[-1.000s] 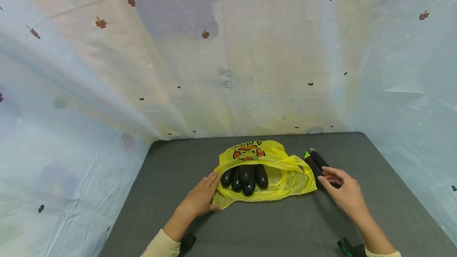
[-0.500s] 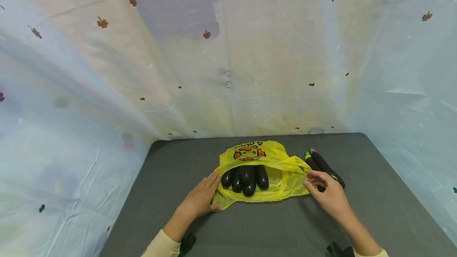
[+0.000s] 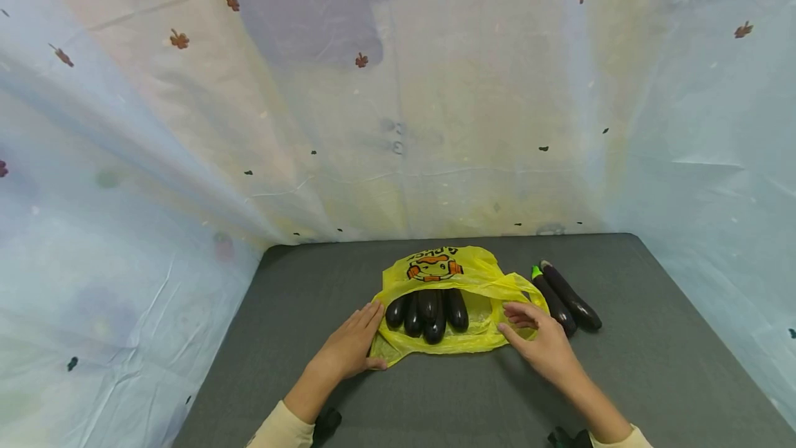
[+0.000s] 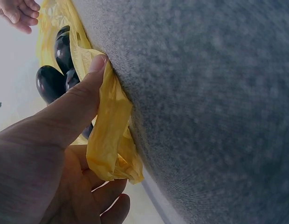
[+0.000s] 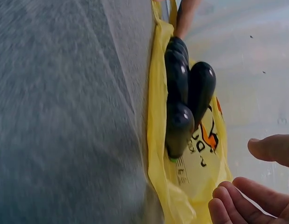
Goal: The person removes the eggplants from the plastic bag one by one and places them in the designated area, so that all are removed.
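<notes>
A yellow plastic bag (image 3: 481, 267) with a cartoon print lies with its mouth towards me, several glossy dark eggplants (image 3: 434, 327) inside. My left hand (image 3: 345, 346) holds the bag's left edge; in the left wrist view the bag's film (image 4: 112, 130) sits between thumb and fingers. Over the bag's right part hovers my right hand (image 3: 542, 346), its fingers loosely bent and holding nothing. In the right wrist view its thumb and fingers (image 5: 249, 198) stand apart beside the bag. Two more eggplants, one with a green stem (image 3: 553, 304) and one beside it (image 3: 572, 297), lie right of the bag.
A grey table (image 3: 435, 399) carries everything. Behind and at both sides hangs a pale patterned sheet (image 3: 448, 123). Dark straps (image 3: 326, 425) show at both wrists.
My right hand has moved left, from the two loose eggplants to above the bag's right part. More of those eggplants now shows. The left hand stays on the bag's edge.
</notes>
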Demonstrator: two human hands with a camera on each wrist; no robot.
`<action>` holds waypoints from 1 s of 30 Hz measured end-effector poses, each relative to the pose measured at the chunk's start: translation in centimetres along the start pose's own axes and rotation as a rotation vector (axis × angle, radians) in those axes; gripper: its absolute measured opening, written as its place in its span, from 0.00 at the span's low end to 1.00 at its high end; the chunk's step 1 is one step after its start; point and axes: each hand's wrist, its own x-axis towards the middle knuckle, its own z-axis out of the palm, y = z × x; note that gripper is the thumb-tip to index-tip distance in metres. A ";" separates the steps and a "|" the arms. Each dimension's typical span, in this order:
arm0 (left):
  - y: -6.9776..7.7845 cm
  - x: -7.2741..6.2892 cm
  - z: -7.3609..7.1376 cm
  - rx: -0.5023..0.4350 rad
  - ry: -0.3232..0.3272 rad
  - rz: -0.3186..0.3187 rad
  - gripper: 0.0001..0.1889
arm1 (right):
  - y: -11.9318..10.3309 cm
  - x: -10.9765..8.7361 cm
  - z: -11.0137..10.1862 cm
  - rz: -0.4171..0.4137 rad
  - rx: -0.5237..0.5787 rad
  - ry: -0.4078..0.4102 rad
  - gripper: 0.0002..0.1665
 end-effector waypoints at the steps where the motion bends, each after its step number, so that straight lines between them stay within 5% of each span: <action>1: 0.0 0.0 0.0 0.001 0.003 0.001 0.56 | -0.1 0.0 0.2 0.001 0.006 -0.005 0.25; 12: 0.1 0.0 -0.1 0.010 0.010 0.009 0.56 | -0.5 0.6 2.6 0.009 0.048 -0.068 0.27; 30: 0.1 0.0 0.1 0.007 0.010 0.001 0.56 | -0.6 1.6 5.6 0.077 -0.031 -0.126 0.31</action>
